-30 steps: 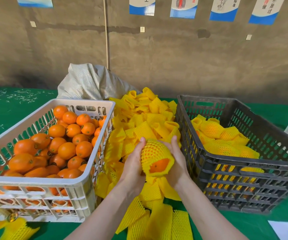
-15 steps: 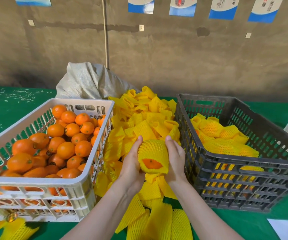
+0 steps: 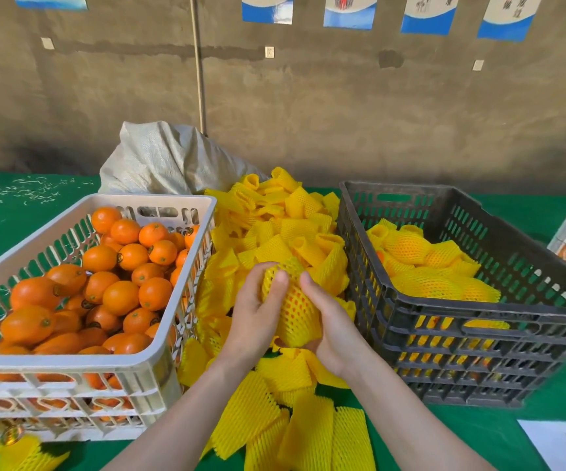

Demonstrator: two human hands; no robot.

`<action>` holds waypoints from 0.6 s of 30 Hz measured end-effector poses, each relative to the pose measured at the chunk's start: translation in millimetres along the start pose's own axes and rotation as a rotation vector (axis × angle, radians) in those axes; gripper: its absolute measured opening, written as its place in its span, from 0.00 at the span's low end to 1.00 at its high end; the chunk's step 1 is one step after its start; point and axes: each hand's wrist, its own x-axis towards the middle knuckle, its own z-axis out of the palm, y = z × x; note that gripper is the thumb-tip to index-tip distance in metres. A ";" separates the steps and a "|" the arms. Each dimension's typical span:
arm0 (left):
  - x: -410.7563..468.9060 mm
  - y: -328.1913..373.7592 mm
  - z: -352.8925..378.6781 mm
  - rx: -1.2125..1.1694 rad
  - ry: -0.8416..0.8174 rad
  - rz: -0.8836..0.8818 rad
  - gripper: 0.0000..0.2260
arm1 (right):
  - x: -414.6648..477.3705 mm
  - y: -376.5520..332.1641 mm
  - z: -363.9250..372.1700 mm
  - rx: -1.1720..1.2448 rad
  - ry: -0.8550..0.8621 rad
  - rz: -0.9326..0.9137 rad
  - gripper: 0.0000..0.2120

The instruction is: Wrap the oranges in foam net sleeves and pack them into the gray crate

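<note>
Gripping the orange in left hand and right hand, the person is seemingly finishing its sleeve, with a carry right into the crate coming next.

Grey woven sack slumps below blue-white posters

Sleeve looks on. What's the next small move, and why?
Probably carry the orange in its yellow foam net sleeve rightward into the gray plastic crate: the left hand and right hand grip it, the net seems to cover it, and wrapped oranges already lie there.
</note>
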 end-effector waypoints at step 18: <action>46.9 13.0 20.7 0.290 -0.335 0.118 0.21 | -12.2 -13.6 -24.4 -0.023 -0.023 0.151 0.34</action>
